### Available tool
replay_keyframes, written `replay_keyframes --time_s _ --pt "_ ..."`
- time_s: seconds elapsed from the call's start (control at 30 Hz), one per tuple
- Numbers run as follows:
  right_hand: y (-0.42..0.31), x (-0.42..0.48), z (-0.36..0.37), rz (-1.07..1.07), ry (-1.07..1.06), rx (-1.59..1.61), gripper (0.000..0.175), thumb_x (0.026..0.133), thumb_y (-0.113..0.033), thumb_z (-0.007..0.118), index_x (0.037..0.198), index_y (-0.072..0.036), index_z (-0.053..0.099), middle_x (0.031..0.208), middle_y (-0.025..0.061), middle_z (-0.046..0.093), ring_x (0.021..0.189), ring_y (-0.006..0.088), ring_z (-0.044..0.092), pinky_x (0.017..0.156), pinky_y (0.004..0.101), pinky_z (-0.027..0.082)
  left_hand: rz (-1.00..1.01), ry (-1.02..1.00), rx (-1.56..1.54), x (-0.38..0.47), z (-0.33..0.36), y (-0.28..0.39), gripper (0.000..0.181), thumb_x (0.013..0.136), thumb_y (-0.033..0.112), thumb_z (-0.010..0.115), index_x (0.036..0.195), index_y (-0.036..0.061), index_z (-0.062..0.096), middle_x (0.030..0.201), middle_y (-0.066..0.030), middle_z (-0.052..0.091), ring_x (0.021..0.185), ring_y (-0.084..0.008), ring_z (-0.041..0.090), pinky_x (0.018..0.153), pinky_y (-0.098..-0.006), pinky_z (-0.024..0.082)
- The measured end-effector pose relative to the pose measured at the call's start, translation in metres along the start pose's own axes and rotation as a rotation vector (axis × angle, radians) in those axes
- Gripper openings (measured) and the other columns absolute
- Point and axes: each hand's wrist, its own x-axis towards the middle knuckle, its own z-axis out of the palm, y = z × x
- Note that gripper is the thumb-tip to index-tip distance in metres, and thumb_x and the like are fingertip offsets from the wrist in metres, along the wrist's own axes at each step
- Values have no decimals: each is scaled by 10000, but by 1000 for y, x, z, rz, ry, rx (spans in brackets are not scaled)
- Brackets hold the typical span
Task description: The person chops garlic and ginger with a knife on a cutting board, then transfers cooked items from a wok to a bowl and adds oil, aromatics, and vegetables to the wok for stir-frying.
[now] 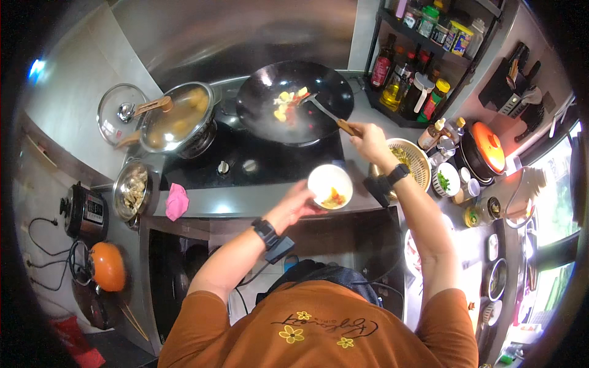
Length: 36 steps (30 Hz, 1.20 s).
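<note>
My left hand (301, 202) grips a white bowl (329, 177) in front of the cooktop. Some yellow and red food bits (335, 198) lie at the bottom of the tilted bowl. In my right hand (372, 140) is the wooden handle of a metal spatula (326, 110). Its blade reaches into a black wok (271, 76) and touches chopped yellow and red pieces (287, 103) there. The wok sits over the right side of the black glass cooktop (285, 163), with a faint haze above the food.
Left of the wok stands a glass-lidded pot (177, 124) of brownish food. A pink cloth (176, 202) lies on the counter's front edge. To the right are a cream colander (425, 168), a bowl of chopped greens (445, 180) and a bottle rack (400, 117). A steel bowl (117, 195) holds mushroom-like pieces.
</note>
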Motion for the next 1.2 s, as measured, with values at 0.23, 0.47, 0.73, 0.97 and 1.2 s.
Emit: replay_keyframes --time_s 0.23,0.47,0.73,0.97,1.2 --pt "4 -35 -42 239 -71 417 363 857 -172 661 1144 47 621 907 156 702 717 157 665 672 298 523 -107 -35 15 30 32 -27 548 840 49 552 1351 41 355 1280 -202 473 1077 -409 582 858 -521 559" --pt "129 -108 -88 487 350 -444 393 826 -308 659 812 84 654 800 272 656 802 397 659 720 437 531 -38 -13 28 37 44 -21 565 830 6 493 1374 21 342 1307 -218 484 1133 -391 559 914 -556 517" --pt "240 -142 -51 863 108 183 266 825 -220 608 866 33 683 729 154 676 657 250 688 594 393 550 -51 2 33 49 62 -30 543 841 9 492 1364 0 345 1311 -252 471 1155 -440 529 959 -541 489" --pt "152 -150 -107 900 184 434 297 874 -100 559 909 195 574 719 216 639 565 251 676 472 316 583 -33 -85 -45 62 54 -41 501 895 31 476 1372 -16 331 1321 -269 464 1164 -449 518 1006 -496 458" --pt "125 -212 -182 621 295 438 209 838 -81 525 681 46 577 619 52 593 503 122 571 443 280 451 -98 -156 -19 122 103 -74 439 951 108 497 1355 16 354 1322 -207 480 1157 -383 541 950 -498 504"
